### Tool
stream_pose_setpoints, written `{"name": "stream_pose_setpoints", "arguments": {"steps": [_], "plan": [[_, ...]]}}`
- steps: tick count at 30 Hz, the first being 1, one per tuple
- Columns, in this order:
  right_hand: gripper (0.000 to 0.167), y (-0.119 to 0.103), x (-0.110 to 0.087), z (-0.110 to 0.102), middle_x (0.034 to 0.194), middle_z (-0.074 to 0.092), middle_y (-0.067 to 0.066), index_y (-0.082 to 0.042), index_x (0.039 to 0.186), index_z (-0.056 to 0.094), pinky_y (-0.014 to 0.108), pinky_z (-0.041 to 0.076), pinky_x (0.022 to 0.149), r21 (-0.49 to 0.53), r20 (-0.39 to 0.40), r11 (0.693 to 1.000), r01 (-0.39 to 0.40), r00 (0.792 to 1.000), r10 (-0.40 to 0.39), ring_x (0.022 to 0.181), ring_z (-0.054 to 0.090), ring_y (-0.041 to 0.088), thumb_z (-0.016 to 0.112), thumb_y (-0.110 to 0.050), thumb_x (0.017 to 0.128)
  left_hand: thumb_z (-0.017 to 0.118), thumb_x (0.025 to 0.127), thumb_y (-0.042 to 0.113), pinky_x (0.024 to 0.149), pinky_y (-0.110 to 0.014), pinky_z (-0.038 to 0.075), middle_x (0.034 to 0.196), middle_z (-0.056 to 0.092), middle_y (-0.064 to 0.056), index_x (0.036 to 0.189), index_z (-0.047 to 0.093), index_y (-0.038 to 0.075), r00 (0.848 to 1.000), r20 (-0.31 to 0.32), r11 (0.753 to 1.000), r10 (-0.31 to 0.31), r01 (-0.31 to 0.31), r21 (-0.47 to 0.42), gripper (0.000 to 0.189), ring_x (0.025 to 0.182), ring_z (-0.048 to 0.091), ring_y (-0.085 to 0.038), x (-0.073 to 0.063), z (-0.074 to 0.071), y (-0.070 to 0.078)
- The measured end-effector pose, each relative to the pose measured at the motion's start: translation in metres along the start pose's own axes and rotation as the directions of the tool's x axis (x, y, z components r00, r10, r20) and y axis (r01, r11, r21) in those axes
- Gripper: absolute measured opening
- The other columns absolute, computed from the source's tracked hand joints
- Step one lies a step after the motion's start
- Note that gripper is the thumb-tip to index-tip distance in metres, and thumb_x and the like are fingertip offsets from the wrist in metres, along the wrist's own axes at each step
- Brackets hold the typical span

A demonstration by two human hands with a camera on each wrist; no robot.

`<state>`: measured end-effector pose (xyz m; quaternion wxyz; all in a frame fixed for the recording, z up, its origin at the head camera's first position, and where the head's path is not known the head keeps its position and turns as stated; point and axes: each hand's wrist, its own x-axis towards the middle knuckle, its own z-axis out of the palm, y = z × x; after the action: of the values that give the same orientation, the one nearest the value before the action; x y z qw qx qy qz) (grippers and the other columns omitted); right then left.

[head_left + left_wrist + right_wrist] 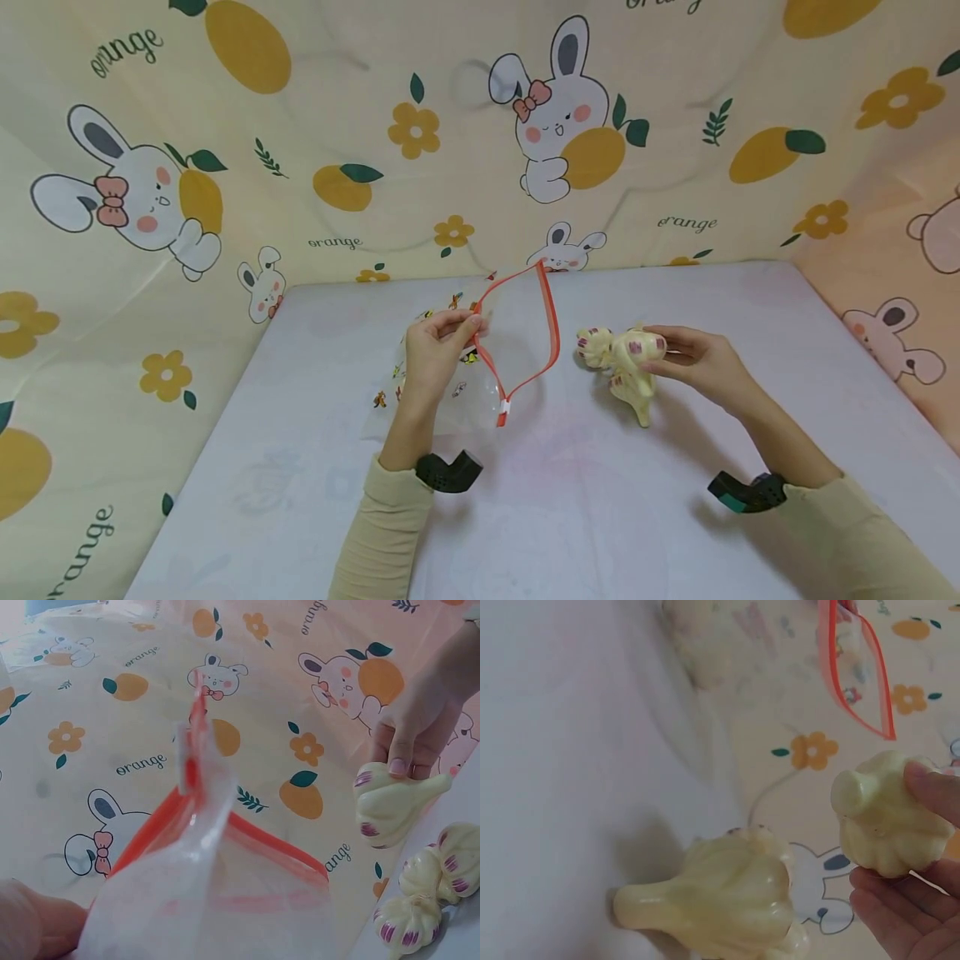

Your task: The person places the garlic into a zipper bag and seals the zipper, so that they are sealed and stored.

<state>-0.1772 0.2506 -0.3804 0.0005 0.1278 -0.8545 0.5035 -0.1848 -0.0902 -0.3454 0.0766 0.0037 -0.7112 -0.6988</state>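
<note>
My left hand (438,346) pinches the rim of a clear zip bag (501,379) with a red-orange zipper edge and small cartoon prints. The bag's mouth gapes toward the right. In the left wrist view its slider (186,759) shows at one end of the zipper. My right hand (701,358) holds a cream toy garlic bulb (889,814) with purple marks, thumb on one side and fingers on the other. More garlic bulbs (409,924) lie bunched on the table just below and beside the held one; in the head view they partly overlap it.
A white-covered table (300,500) lies under both hands. Behind it hangs a cream cloth (420,50) printed with rabbits and oranges, and similar cloth runs along both sides. Each wrist wears a black camera (450,472).
</note>
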Motion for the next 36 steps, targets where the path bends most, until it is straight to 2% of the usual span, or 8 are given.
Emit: {"name": "stream_pose_setpoints", "arguments": {"steps": [20, 36], "plan": [[0.049, -0.017, 0.008, 0.010, 0.102, 0.059, -0.038, 0.013, 0.127, 0.053, 0.006, 0.054, 0.075, 0.070, 0.025, 0.995, 0.067, 0.997, -0.069, 0.091, 0.062, -0.016, 0.072, -0.006, 0.085, 0.068, 0.089, 0.010, 0.078, -0.019, 0.060, 0.096, 0.074, -0.023, 0.099, 0.071, -0.003, 1.000, -0.003, 0.999, 0.007, -0.007, 0.036, 0.017, 0.074, 0.070, -0.001, 0.000, -0.001, 0.001], [0.050, -0.027, 0.011, 0.015, 0.103, 0.058, -0.037, 0.007, 0.128, 0.055, 0.006, 0.054, 0.076, 0.049, 0.052, 0.996, 0.069, 0.996, -0.072, 0.090, 0.063, -0.013, 0.073, -0.007, 0.084, 0.068, 0.088, 0.008, 0.075, -0.019, 0.060, 0.094, 0.074, -0.023, 0.098, 0.071, -0.005, 1.000, 0.000, 0.999, 0.027, -0.027, 0.025, 0.016, 0.071, 0.069, -0.001, 0.000, -0.001, 0.001]]}}
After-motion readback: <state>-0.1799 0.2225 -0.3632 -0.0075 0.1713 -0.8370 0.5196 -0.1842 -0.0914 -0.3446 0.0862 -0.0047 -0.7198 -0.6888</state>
